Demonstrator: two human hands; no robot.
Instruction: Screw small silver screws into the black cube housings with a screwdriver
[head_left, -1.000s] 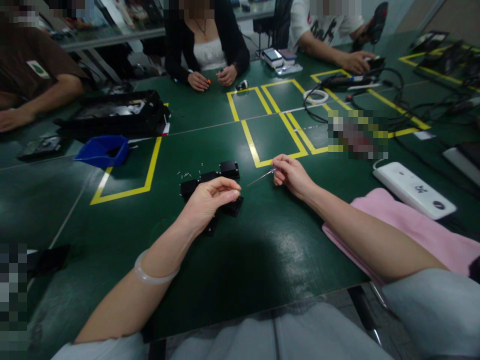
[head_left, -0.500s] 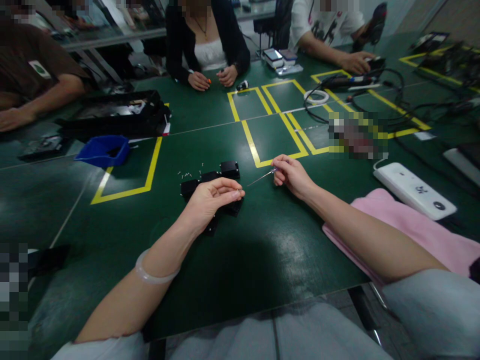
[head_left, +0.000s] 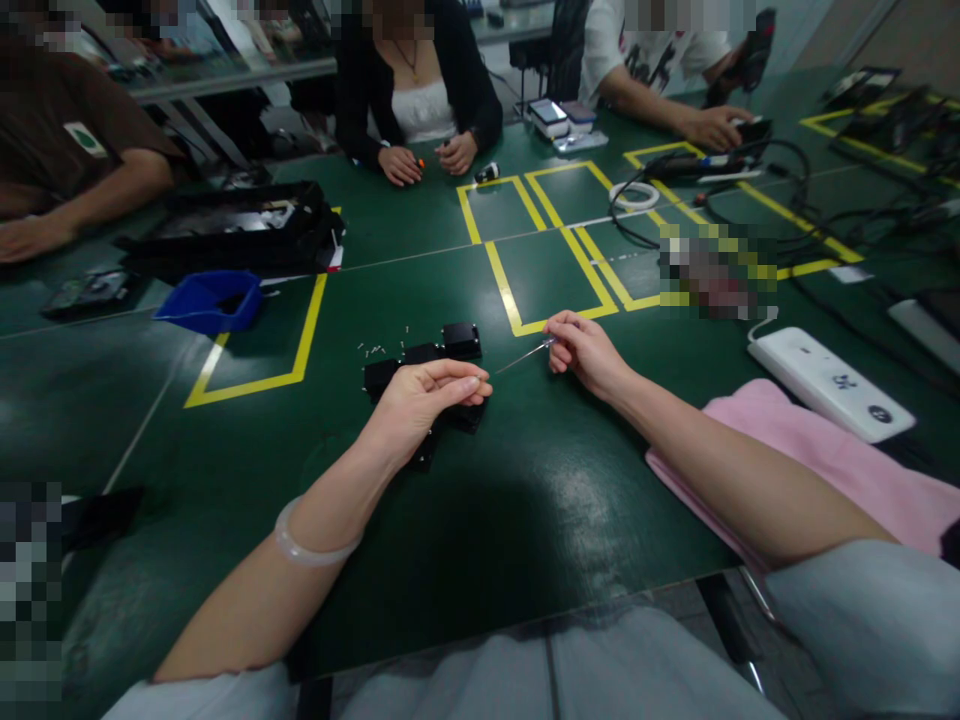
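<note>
My right hand (head_left: pixel 585 355) grips a thin screwdriver (head_left: pixel 523 355), its handle mostly hidden in the fingers and its slim metal shaft pointing left and down. Close to that tip is my left hand (head_left: pixel 431 400), thumb and fingertips pinched on something too small to make out. Under and behind the left hand lie several small black box-like parts (head_left: pixel 460 340), partly covered by it. Beyond them, several tiny screws (head_left: pixel 373 350) are scattered on the green table (head_left: pixel 540 500).
A blue bin (head_left: pixel 210 302) and a black tray (head_left: pixel 232 225) stand at the left. To the right lie a white power strip (head_left: pixel 832 383), a pink cloth (head_left: pixel 757 430) and black cables (head_left: pixel 795 190). Several people sit around, one person's hands (head_left: pixel 427 160) resting across the table.
Both hands stay almost where they were, with the screwdriver tip still near the left fingertips. The left fingers have shifted slightly around their pinch.
</note>
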